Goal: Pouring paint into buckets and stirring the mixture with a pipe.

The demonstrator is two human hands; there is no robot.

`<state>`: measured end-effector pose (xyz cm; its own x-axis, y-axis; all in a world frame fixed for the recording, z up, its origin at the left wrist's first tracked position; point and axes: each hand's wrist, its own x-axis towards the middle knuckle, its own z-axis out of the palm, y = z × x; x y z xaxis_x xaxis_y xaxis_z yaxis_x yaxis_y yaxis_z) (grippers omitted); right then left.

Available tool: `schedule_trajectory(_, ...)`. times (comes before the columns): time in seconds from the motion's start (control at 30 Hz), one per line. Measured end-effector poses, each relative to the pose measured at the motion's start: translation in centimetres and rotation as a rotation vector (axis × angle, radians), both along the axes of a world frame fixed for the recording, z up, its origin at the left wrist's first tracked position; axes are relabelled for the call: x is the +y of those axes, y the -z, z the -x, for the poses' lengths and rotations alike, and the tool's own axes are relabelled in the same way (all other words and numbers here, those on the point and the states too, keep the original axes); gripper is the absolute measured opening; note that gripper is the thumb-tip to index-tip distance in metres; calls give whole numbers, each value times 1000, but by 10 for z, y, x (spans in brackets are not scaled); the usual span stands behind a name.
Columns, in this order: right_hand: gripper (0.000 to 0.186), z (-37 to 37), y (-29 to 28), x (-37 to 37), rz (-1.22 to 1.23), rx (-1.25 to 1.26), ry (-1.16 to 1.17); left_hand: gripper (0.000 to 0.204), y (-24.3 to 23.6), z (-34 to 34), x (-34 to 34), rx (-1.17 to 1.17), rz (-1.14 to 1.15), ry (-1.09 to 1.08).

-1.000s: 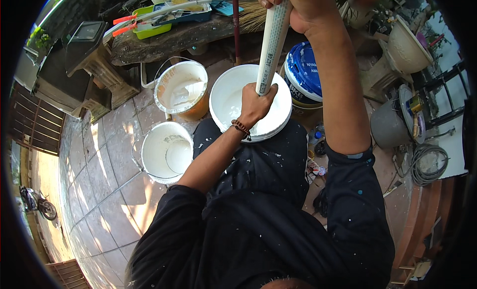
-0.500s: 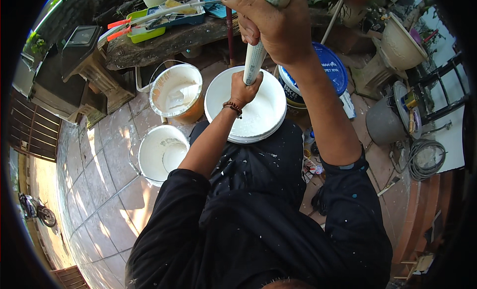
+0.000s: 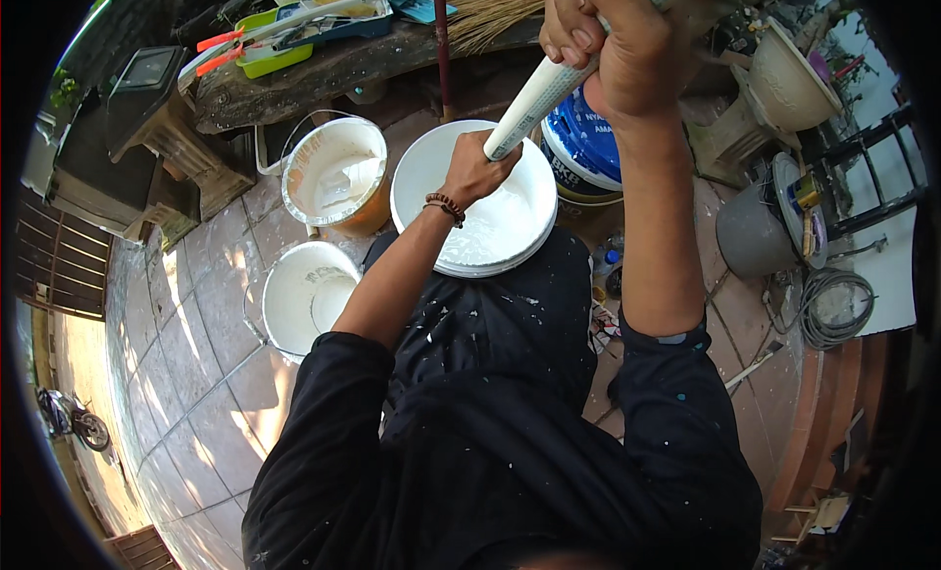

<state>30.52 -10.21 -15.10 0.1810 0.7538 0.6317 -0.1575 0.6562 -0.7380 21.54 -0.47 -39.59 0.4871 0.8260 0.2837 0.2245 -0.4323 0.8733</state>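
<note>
Compared with a second ago, the right hand (image 3: 627, 50) has climbed higher on the long white paint-coated pole (image 3: 534, 104) and now sits at the very top of the head view, clenched around the shaft. The left hand (image 3: 480, 168) has slid along with it and now grips the pole lower down, just over the wide white plastic bucket of white paint (image 3: 431, 173). The pole's lower end is hidden behind that hand, so I cannot tell how deep it reaches. With both fists closed on the shaft and the pole slanting down into the bucket, this looks to me like stirring in mid-stroke.

Around the bucket, in the same view: an orange-sided pail with white residue (image 3: 338, 173) stands just to its left, and a smaller white pail (image 3: 309, 296) sits nearer the person's left knee. A blue-and-white paint tub (image 3: 588, 148) touches the bucket's right rim. A dark wooden bench (image 3: 323, 75) carries a green tray with orange-handled tools (image 3: 250, 46). A straw broom (image 3: 490, 11), a grey metal pot (image 3: 750, 237) and a coiled hose (image 3: 833, 310) lie farther off. The crowded pails leave little room for swinging the pole.
</note>
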Motion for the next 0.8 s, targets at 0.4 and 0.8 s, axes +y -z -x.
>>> schedule_trajectory(0.4,33,-13,-33,-8,143,-75,-242,38,-7,2,-66,-18,110,-126)
schedule_trajectory(0.8,22,22,-21,-6,-112,-312,288,33,21,-38,-43,-302,153,144)
